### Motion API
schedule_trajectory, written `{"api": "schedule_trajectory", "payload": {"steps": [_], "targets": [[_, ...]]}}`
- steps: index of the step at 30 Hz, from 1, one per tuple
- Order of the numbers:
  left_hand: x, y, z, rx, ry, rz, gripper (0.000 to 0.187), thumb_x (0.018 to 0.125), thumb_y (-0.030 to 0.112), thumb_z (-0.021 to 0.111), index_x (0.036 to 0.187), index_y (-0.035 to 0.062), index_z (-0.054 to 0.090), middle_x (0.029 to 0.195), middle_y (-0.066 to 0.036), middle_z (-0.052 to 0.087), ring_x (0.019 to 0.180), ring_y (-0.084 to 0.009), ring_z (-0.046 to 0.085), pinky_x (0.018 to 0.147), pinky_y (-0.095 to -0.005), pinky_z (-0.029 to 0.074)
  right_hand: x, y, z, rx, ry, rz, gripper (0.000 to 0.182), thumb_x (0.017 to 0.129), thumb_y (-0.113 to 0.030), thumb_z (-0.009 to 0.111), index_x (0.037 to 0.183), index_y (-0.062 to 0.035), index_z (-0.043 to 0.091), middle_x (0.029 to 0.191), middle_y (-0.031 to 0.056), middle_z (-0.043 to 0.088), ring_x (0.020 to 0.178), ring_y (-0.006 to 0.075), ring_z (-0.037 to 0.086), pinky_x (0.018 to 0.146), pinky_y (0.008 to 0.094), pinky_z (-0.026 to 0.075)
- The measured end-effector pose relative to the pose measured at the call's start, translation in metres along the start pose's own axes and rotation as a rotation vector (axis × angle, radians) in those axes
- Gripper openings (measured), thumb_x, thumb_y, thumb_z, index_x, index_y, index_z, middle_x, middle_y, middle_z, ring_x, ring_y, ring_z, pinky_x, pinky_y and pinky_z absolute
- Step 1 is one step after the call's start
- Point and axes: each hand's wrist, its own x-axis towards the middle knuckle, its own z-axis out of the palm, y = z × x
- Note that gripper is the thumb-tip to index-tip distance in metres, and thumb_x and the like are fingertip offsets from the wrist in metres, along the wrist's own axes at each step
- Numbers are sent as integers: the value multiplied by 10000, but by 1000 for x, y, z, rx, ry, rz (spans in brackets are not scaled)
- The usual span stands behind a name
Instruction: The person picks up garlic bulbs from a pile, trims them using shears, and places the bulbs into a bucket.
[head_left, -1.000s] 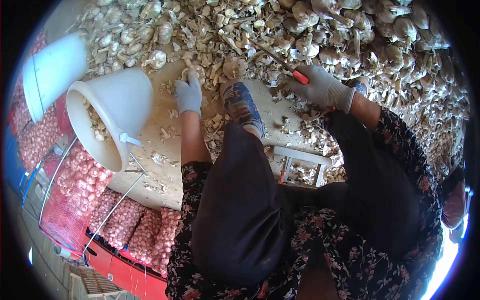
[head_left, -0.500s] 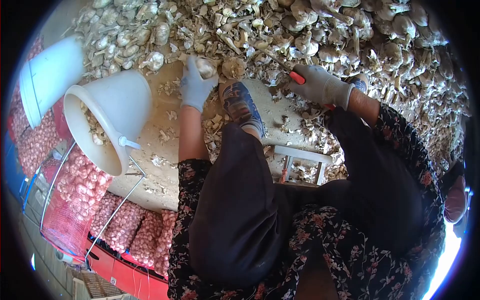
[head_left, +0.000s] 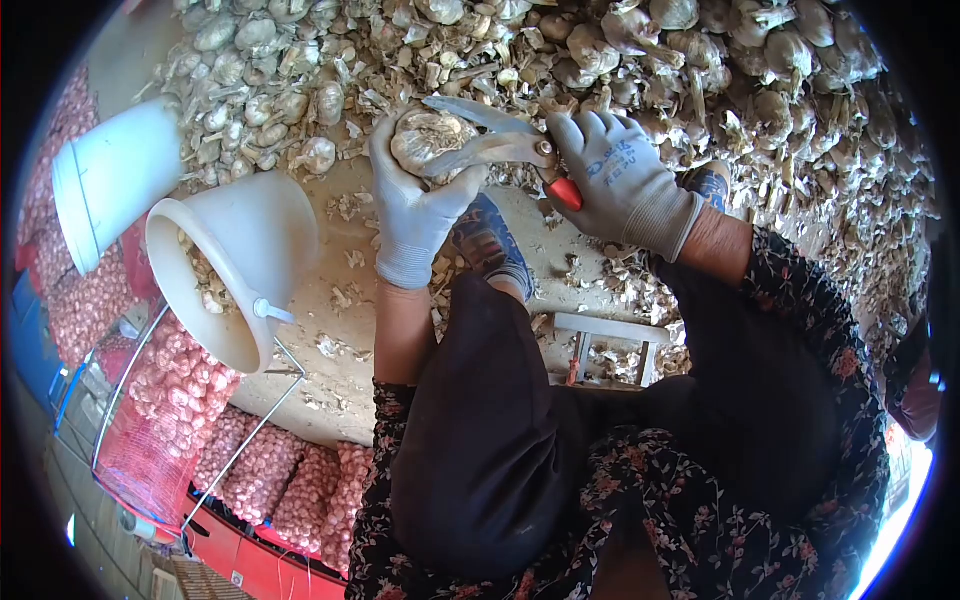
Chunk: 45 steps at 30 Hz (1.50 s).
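Observation:
My left hand, in a pale work glove, is wrapped round a large garlic bulb from below and the left. My right hand, gloved too, grips pruning shears with a red handle. The two blades are spread, their tips pointing left; the lower one overlaps the bulb and the upper one passes above its top edge. Most of the shears' handles are hidden in the right palm. Below the bulb, a patterned shoe stands on the floor.
Heaps of garlic with stalks lie ahead and to the right. Trimmed bulbs are piled at upper left. A tilted white bucket holds garlic pieces; another white bucket is behind it. Filled red net bags stand at lower left.
My left hand has turned and shifted slightly right and down with a bulb in its grip. My right hand has brought the shears left to the bulb, and their blades now show spread apart.

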Motion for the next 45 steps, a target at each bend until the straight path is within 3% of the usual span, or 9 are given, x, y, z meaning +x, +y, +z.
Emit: {"api": "schedule_trajectory", "payload": {"steps": [10,25,28,30,35,37,39,41,45], "targets": [[9,9,-9,155,-257,9,801,597,43,777,1279,-13,361,1144,-99,514,1008,-169,543,884,-299,475,-2,15,10,-37,-191,-80,432,830,-361,573,1004,15,452,790,164,595,710,325,614,652,436,472],[-20,59,-148,-1048,154,165,608,880,418,544,1254,-41,405,1272,-214,478,787,-157,540,574,-213,460,-18,47,41,407,-224,250,279,839,-243,570,976,-22,469,724,228,600,748,427,600,668,484,464],[7,9,-142,187,342,-239,547,809,185,626,1303,27,454,1380,-175,421,1118,-244,516,845,-299,477,-17,44,38,364,-325,240,335,842,-267,575,1037,-19,460,741,229,604,754,422,607,670,476,471],[46,-30,-129,1169,111,82,550,778,180,642,1262,26,431,1324,-248,425,1115,-355,536,899,-386,467,-17,43,34,344,-362,241,366,851,-276,550,1056,8,443,728,235,605,744,418,614,679,475,482],[95,-91,-128,1460,-7,-602,507,749,136,656,1205,44,453,1242,-245,487,1122,-397,528,928,-404,452,-13,43,27,343,-455,277,429,856,-287,531,1110,38,413,750,247,609,766,400,628,699,468,494],[93,-100,-142,1413,-54,-533,521,745,121,672,1208,48,444,1142,-214,554,1052,-349,588,822,-406,512,-13,43,30,294,-421,244,404,855,-278,543,1088,26,414,786,242,610,792,383,630,714,457,495],[67,-75,-128,-112,134,-534,513,741,84,678,1196,31,447,1063,-191,590,947,-281,640,693,-350,547,-11,42,31,288,-347,188,389,853,-274,553,1073,15,416,796,231,602,787,380,627,710,457,493],[43,-47,-100,-575,6,-329,528,738,30,678,1207,16,437,1037,-155,598,846,-225,659,641,-304,562,-9,36,24,268,-278,129,374,850,-269,564,1058,5,418,805,220,595,782,378,624,705,458,492],[16,1,-48,-693,-149,-255,581,737,1,672,1251,7,402,1061,-153,586,852,-235,654,679,-330,579,2,13,6,228,-49,-4,402,805,-267,617,1052,-13,428,896,195,555,775,352,597,680,443,484]]}}
